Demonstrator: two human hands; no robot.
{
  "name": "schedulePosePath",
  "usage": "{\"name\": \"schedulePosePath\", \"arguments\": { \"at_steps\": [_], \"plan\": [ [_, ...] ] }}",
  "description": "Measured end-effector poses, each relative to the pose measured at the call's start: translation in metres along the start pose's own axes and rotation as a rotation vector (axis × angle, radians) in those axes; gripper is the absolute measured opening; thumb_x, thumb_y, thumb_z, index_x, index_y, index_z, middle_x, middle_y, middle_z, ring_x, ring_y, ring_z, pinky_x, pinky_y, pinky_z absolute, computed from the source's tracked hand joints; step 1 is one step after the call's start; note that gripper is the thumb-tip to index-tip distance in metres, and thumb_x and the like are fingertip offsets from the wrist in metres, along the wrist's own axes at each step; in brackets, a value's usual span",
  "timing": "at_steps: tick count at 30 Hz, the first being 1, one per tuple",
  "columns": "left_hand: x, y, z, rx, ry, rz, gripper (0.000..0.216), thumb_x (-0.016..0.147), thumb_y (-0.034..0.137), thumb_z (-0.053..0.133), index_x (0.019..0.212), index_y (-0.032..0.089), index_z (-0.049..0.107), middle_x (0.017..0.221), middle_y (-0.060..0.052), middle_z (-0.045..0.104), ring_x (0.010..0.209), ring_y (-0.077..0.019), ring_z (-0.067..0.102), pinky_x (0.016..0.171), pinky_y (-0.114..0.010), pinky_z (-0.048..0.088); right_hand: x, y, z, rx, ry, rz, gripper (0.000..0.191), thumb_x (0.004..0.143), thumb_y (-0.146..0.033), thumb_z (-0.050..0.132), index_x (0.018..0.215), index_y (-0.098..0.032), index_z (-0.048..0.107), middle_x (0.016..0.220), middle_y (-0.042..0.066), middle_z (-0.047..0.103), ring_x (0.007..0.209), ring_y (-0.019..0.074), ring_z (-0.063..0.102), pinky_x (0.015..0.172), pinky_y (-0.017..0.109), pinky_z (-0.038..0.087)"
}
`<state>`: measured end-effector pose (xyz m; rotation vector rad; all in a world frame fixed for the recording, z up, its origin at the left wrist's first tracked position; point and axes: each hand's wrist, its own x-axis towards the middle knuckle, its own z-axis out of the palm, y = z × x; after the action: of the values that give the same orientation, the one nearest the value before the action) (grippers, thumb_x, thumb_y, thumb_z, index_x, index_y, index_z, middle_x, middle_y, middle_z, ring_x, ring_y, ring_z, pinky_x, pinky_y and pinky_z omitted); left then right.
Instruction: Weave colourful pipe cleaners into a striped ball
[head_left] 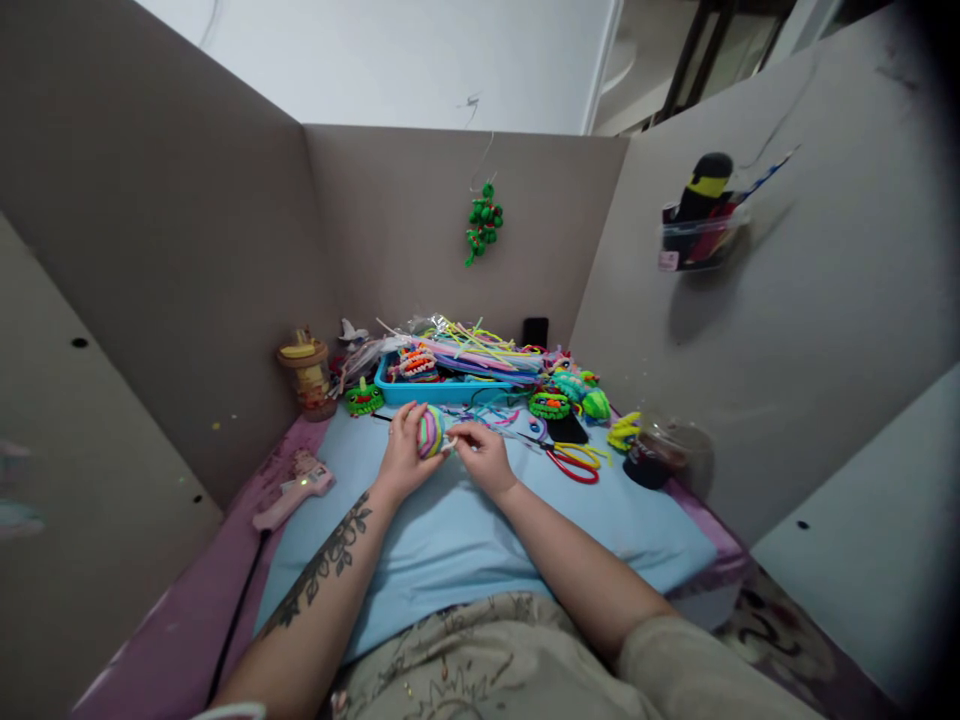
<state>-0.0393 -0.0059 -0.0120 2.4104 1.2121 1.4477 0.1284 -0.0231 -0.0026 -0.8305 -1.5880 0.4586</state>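
Left hand (406, 448) grips round striped ball (430, 432); soft-looking.

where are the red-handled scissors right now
In the head view, the red-handled metal scissors lie on the light-blue cloth, right of the right hand.

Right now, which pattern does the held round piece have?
The round piece has multicoloured stripes, clearest in the head view.

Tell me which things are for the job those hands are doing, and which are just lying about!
Probably for the job:
striped ball, being held
white strand, pinched beside it
colourful strands, piled behind
red-handled scissors, lying close by

Probably just about:
yellow-topped cup
dark cup
green ornament, hanging up
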Motion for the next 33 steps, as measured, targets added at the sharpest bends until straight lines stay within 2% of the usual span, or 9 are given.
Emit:
{"name": "schedulePosePath", "arguments": {
  "at_steps": [2, 4, 10, 14, 18, 23, 27, 31, 33],
  "plan": [
    [0.000, 0.001, 0.000, -0.004, -0.011, 0.015, 0.079, 0.069, 0.033, 0.071, 0.136, 0.022, 0.029, 0.137, -0.015, 0.029, 0.131, -0.0297, 0.031, 0.107, -0.047, 0.031, 0.002, 0.001, -0.001, 0.024, -0.014, 0.115, 0.015, 0.076, -0.018, 0.053, 0.081, -0.019, 0.067, 0.073, 0.002, 0.066, 0.064, 0.0145, 0.059, 0.060, 0.027, 0.047],
    [0.000, 0.003, -0.001, -0.008, -0.027, 0.027, 0.080, 0.069, 0.033, 0.071, 0.136, 0.024, 0.029, 0.138, -0.015, 0.029, 0.130, -0.0298, 0.031, 0.107, -0.048, 0.031, 0.004, 0.001, -0.002, 0.005, -0.043, 0.159, 0.014, 0.074, -0.018, 0.053, 0.080, -0.018, 0.066, 0.068, 0.000, 0.064, 0.058, 0.0130, 0.055, 0.056, 0.025, 0.044],
    [0.000, 0.004, 0.000, -0.034, -0.083, 0.022, 0.080, 0.069, 0.032, 0.071, 0.136, 0.023, 0.029, 0.138, -0.015, 0.029, 0.131, -0.0306, 0.030, 0.107, -0.050, 0.029, 0.004, 0.004, -0.003, -0.096, -0.151, 0.086, 0.020, 0.075, -0.014, 0.045, 0.087, -0.020, 0.061, 0.070, -0.001, 0.061, 0.060, 0.0129, 0.054, 0.058, 0.024, 0.042],
    [0.001, 0.000, 0.001, -0.106, -0.117, -0.012, 0.081, 0.068, 0.033, 0.071, 0.137, 0.023, 0.030, 0.137, -0.015, 0.031, 0.131, -0.0310, 0.031, 0.107, -0.050, 0.028, 0.005, 0.010, -0.003, 0.014, -0.251, 0.151, 0.033, 0.073, -0.010, 0.044, 0.102, -0.021, 0.053, 0.075, -0.001, 0.061, 0.064, 0.0126, 0.057, 0.056, 0.023, 0.043],
    [0.003, -0.006, 0.003, -0.190, -0.140, -0.052, 0.081, 0.069, 0.040, 0.071, 0.137, 0.022, 0.030, 0.132, -0.014, 0.038, 0.125, -0.0294, 0.037, 0.105, -0.046, 0.031, 0.007, 0.010, -0.005, 0.166, -0.340, 0.266, 0.046, 0.065, -0.007, 0.047, 0.109, -0.022, 0.045, 0.087, 0.000, 0.061, 0.063, 0.0098, 0.057, 0.049, 0.018, 0.042],
    [0.004, -0.009, 0.004, -0.264, -0.209, -0.118, 0.081, 0.069, 0.042, 0.071, 0.136, 0.022, 0.032, 0.129, -0.013, 0.042, 0.121, -0.0295, 0.042, 0.104, -0.046, 0.033, 0.007, 0.007, -0.005, 0.205, -0.334, 0.236, 0.048, 0.063, -0.006, 0.049, 0.109, -0.021, 0.047, 0.084, -0.001, 0.059, 0.059, 0.0079, 0.056, 0.049, 0.017, 0.044],
    [0.004, -0.007, 0.003, -0.350, -0.226, -0.188, 0.080, 0.066, 0.042, 0.073, 0.134, 0.021, 0.036, 0.131, -0.013, 0.043, 0.123, -0.0298, 0.041, 0.105, -0.047, 0.031, 0.006, 0.008, -0.005, 0.119, -0.327, 0.159, 0.052, 0.062, -0.005, 0.050, 0.110, -0.022, 0.050, 0.078, -0.004, 0.057, 0.048, 0.0049, 0.047, 0.044, 0.016, 0.040],
    [0.006, -0.004, 0.001, -0.493, -0.245, -0.310, 0.079, 0.065, 0.041, 0.073, 0.132, 0.020, 0.037, 0.131, -0.012, 0.044, 0.121, -0.0287, 0.044, 0.104, -0.044, 0.034, 0.005, 0.012, -0.005, 0.007, -0.299, 0.117, 0.054, 0.065, -0.007, 0.055, 0.116, -0.024, 0.049, 0.077, -0.004, 0.056, 0.048, 0.0068, 0.044, 0.045, 0.019, 0.038],
    [0.007, -0.002, 0.000, -0.535, -0.244, -0.365, 0.078, 0.066, 0.040, 0.073, 0.132, 0.019, 0.037, 0.130, -0.012, 0.045, 0.120, -0.0282, 0.046, 0.103, -0.043, 0.036, 0.005, 0.013, -0.005, -0.047, -0.249, 0.096, 0.049, 0.068, -0.010, 0.056, 0.115, -0.024, 0.049, 0.083, -0.001, 0.058, 0.051, 0.0083, 0.045, 0.049, 0.021, 0.039]
  ]
}}
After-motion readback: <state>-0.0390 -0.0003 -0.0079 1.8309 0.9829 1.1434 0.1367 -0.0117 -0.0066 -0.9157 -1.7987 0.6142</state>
